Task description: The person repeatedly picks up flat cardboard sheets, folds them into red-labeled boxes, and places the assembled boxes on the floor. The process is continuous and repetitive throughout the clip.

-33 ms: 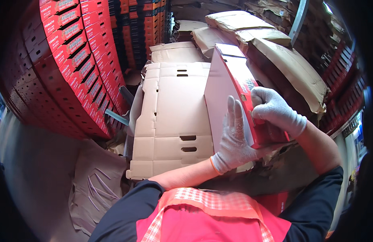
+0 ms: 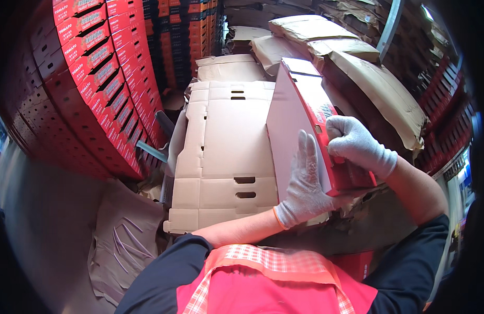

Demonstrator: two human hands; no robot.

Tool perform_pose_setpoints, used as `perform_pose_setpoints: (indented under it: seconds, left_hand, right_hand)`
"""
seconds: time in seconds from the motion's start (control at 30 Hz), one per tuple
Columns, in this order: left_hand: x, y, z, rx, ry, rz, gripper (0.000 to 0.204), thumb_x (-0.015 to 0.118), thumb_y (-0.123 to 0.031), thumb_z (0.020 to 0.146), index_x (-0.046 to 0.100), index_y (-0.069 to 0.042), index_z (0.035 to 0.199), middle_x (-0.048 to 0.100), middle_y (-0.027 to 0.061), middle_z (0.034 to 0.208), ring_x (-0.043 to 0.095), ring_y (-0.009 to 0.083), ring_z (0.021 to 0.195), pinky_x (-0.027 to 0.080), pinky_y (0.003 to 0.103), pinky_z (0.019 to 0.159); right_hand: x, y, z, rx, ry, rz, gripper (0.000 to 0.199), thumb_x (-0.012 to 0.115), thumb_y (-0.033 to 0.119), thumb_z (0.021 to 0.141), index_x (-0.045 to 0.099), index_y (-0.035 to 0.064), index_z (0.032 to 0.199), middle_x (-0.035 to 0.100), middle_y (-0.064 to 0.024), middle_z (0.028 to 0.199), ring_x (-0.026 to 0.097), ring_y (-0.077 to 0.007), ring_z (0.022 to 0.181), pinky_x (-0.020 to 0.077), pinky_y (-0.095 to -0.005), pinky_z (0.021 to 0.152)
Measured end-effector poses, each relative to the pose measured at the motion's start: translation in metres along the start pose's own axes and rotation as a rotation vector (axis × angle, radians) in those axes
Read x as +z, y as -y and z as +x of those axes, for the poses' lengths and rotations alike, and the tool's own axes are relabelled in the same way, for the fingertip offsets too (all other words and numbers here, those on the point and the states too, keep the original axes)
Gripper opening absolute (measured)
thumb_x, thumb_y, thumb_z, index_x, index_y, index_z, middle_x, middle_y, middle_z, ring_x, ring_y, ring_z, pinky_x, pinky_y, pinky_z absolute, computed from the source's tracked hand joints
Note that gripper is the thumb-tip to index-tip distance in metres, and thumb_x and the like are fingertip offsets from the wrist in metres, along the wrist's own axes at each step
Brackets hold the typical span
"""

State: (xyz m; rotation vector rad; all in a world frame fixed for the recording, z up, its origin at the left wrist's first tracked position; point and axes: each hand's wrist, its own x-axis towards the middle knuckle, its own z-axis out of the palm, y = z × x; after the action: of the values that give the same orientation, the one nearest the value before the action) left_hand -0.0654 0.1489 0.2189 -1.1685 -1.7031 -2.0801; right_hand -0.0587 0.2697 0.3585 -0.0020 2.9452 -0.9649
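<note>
A red cardboard box [image 2: 321, 99] with a plain pale underside stands on its side, tilted, in front of me. My left hand [image 2: 305, 191], in a whitish knit glove, lies against that pale face with its fingers stretched upward. Its thumb side reaches beneath the box's near lower corner. My right hand [image 2: 360, 144], gloved alike, is closed in a fist at the right edge of the red printed wall; its fingertips are hidden. Left of the box lies a stack of flat brown cardboard blanks [image 2: 223, 141] with oval and slot cut-outs.
Tall stacks of red printed boxes [image 2: 95, 68] rise on the left, with black and orange ones [image 2: 184, 42] behind. Paper-wrapped bundles [image 2: 378, 89] lie at the back right. A pale green bar [image 2: 152, 152] juts out beside the blanks. Thin strips [image 2: 128, 243] lie on brown paper at lower left.
My left hand and the near end of the box have shifted very slightly downward in the picture. My right hand keeps its fist at the red wall.
</note>
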Motion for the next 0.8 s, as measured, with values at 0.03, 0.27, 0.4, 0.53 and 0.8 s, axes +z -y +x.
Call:
perform_pose_setpoints:
  seconds: [0.03,0.27,0.4,0.53,0.8]
  left_hand:
    - [-0.001,0.002,-0.004,-0.039,0.058,0.019,0.132,0.088,-0.058,0.060,0.012,-0.002,0.152,0.032,0.0212,0.144,0.032,0.0407,0.138,0.026,0.049,0.117]
    - [-0.019,0.010,-0.012,-0.087,0.136,-0.164,0.122,0.091,-0.035,0.060,0.018,-0.002,0.151,0.034,0.0206,0.145,0.035,0.0371,0.137,0.031,0.044,0.114]
    - [-0.071,0.011,-0.014,0.324,-0.052,0.083,0.113,0.088,-0.041,0.067,0.026,0.002,0.151,0.025,0.0275,0.153,0.033,0.0450,0.141,0.035,0.048,0.112]
    - [-0.172,0.013,-0.038,0.610,0.158,0.468,0.073,0.080,-0.029,0.081,0.047,0.000,0.139,0.054,0.0235,0.137,0.053,0.0426,0.127,0.040,0.051,0.109]
    - [-0.270,0.027,-0.162,-0.444,-0.021,0.575,0.065,0.075,-0.025,0.085,0.050,0.002,0.139,0.063,0.0218,0.127,0.060,0.0361,0.121,0.046,0.039,0.104]
  right_hand:
    - [0.001,-0.003,0.008,0.042,0.018,-0.104,0.022,0.070,0.018,0.079,0.054,0.0028,0.083,0.056,-0.0072,0.072,0.054,-0.0176,0.065,0.0478,-0.0321,0.065]
    - [0.054,0.029,0.048,-0.549,-0.147,-0.385,0.020,0.066,0.019,0.081,0.060,0.0022,0.092,0.066,-0.0166,0.083,0.066,-0.0361,0.080,0.0528,-0.0419,0.073]
    - [0.079,0.077,0.061,-0.607,-0.082,0.060,0.025,0.068,0.012,0.086,0.063,0.0011,0.108,0.065,-0.0067,0.091,0.063,-0.0172,0.085,0.0525,-0.0321,0.079]
    - [0.084,0.083,0.060,-0.666,0.046,0.255,0.031,0.070,0.021,0.091,0.063,0.0012,0.114,0.066,-0.0063,0.094,0.062,-0.0126,0.087,0.0525,-0.0284,0.079]
    - [0.195,0.004,0.031,-0.242,0.387,-0.541,0.093,0.082,0.045,0.068,0.044,0.0041,0.143,0.060,-0.0216,0.126,0.058,-0.0349,0.119,0.0461,-0.0413,0.100]
